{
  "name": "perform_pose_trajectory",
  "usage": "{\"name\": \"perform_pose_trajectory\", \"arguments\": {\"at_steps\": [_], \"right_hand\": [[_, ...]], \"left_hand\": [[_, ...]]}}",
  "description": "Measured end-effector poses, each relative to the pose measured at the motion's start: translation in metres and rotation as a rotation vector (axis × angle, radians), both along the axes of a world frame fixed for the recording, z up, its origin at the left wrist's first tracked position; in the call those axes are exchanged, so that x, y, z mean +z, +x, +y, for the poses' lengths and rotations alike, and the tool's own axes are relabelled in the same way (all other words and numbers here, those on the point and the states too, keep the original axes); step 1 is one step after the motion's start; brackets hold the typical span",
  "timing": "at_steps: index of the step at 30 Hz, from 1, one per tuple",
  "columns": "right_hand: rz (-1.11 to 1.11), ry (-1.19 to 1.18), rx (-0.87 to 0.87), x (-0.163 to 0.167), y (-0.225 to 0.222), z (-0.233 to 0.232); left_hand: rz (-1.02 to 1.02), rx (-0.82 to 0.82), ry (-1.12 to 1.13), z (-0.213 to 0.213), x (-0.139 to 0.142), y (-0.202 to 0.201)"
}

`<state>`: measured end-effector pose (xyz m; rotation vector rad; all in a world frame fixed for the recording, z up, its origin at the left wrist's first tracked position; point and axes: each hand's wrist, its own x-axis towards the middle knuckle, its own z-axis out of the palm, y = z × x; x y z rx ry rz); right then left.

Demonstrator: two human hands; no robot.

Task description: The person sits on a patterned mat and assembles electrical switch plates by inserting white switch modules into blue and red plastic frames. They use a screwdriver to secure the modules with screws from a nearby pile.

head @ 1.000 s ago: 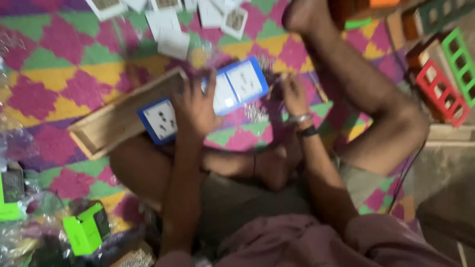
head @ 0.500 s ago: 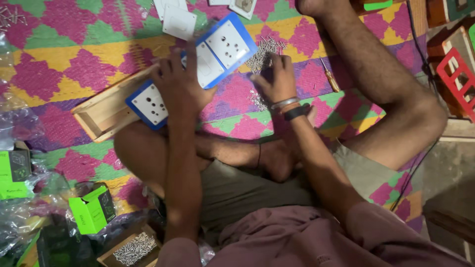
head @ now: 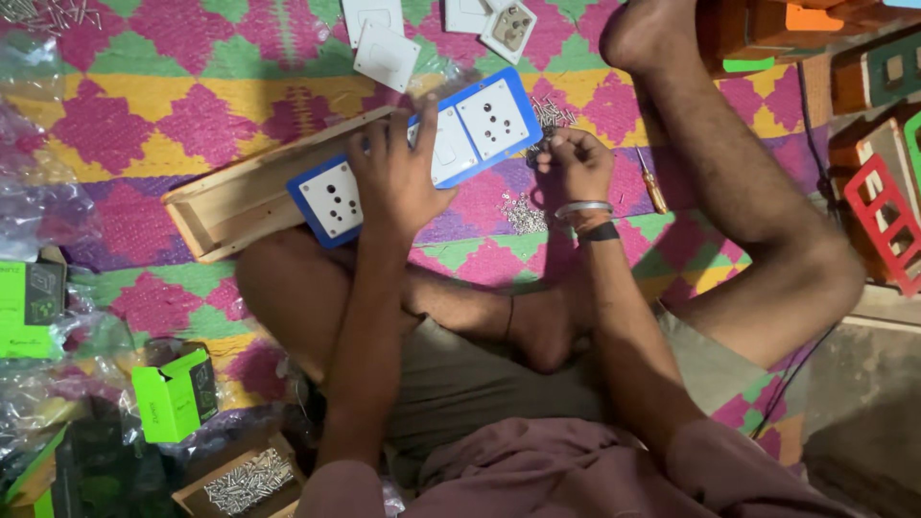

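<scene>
Blue-framed and white, the switch panel (head: 422,158) is lying across the open top of a long wooden box (head: 225,201) on the patterned mat (head: 125,115), and whatever sits inside the box is hidden. The left hand (head: 403,177) is pressing flat on the panel's middle with fingers spread. The right hand (head: 576,163) is hovering just beside the panel's right end, fingertips pinching something too small to tell, above loose screws (head: 523,213) scattered on the mat. A small carton (head: 245,482) at the lower left is holding more screws, near a green box (head: 173,393). White switch plates (head: 386,53) are lying past the panel's far edge, and a screwdriver (head: 654,190) is lying beside the right leg, with bare mat between the knees. Since half a second ago, the right hand is lifting off the panel's end.
</scene>
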<state>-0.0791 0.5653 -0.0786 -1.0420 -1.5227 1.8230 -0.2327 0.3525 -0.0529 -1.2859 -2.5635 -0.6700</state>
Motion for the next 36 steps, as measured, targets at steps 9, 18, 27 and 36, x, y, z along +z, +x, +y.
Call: {"name": "perform_pose_trajectory", "arguments": {"at_steps": [9, 18, 27, 36], "right_hand": [[0.591, -0.956, 0.065, -0.007, 0.022, 0.014], [0.399, -0.834, 0.024, -0.008, 0.022, 0.017], [0.482, -0.753, 0.049, -0.019, 0.034, 0.022], [0.200, -0.672, 0.094, 0.006, 0.038, 0.014]], "left_hand": [[-0.061, -0.025, -0.063, 0.003, 0.002, 0.003], [-0.095, -0.035, -0.085, 0.003, 0.004, 0.002], [-0.111, -0.040, -0.095, 0.004, 0.007, 0.002], [-0.088, -0.043, -0.077, 0.003, 0.004, 0.004]]}}
